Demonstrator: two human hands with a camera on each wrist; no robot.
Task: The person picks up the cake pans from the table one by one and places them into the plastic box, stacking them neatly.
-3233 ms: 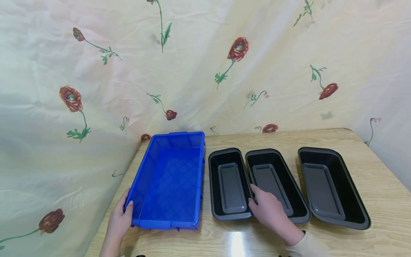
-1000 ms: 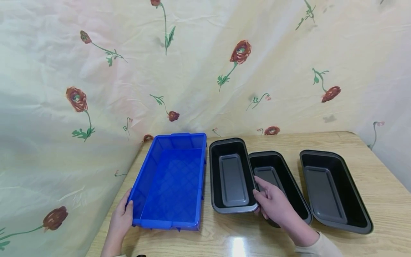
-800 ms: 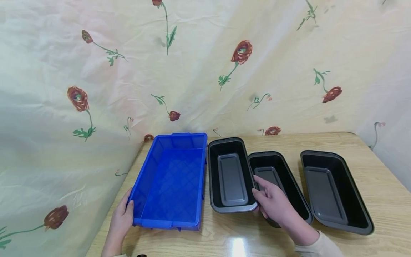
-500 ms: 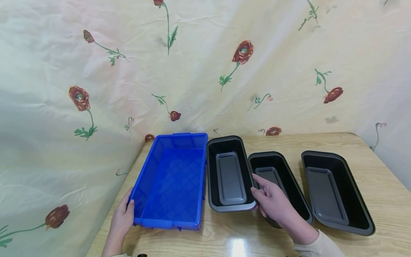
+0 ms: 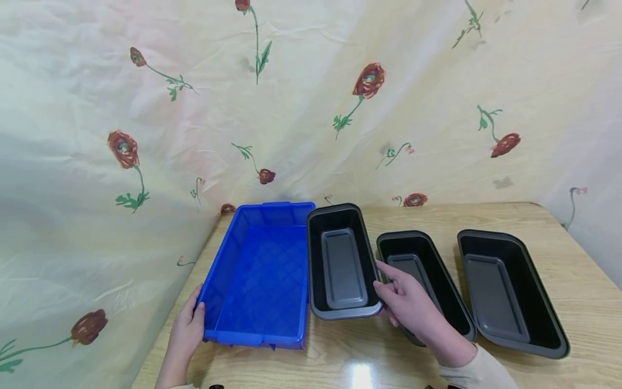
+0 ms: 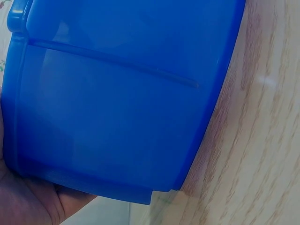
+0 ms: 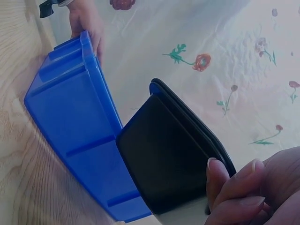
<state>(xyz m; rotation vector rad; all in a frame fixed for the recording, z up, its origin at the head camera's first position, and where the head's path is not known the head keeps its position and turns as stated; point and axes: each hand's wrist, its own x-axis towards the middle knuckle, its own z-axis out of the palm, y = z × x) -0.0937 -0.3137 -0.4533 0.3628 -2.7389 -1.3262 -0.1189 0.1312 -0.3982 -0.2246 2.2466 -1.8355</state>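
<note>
My left hand (image 5: 186,327) grips the near left corner of a blue plastic tray (image 5: 264,278), which has nothing inside it. In the left wrist view, the outside wall of that tray (image 6: 112,108) fills most of the picture. With thumb and fingers my right hand (image 5: 410,305) holds the near right rim of a dark loaf pan (image 5: 344,267). This pan is lifted off the table, bare inside, and its left rim overlaps the tray's right edge in the head view. The right wrist view shows the pan's outer side (image 7: 164,150) beside the tray, curled fingers (image 7: 239,185) at its rim.
Two more dark loaf pans sit on the wooden table (image 5: 335,362): a middle pan (image 5: 413,270), partly behind my right hand, and a right-hand pan (image 5: 495,294). A flowered cloth (image 5: 301,97) hangs behind the table and along its left side.
Over these frames my right hand has raised the left loaf pan off the table and carried it left toward the tray. My left hand keeps its grip on the tray corner.
</note>
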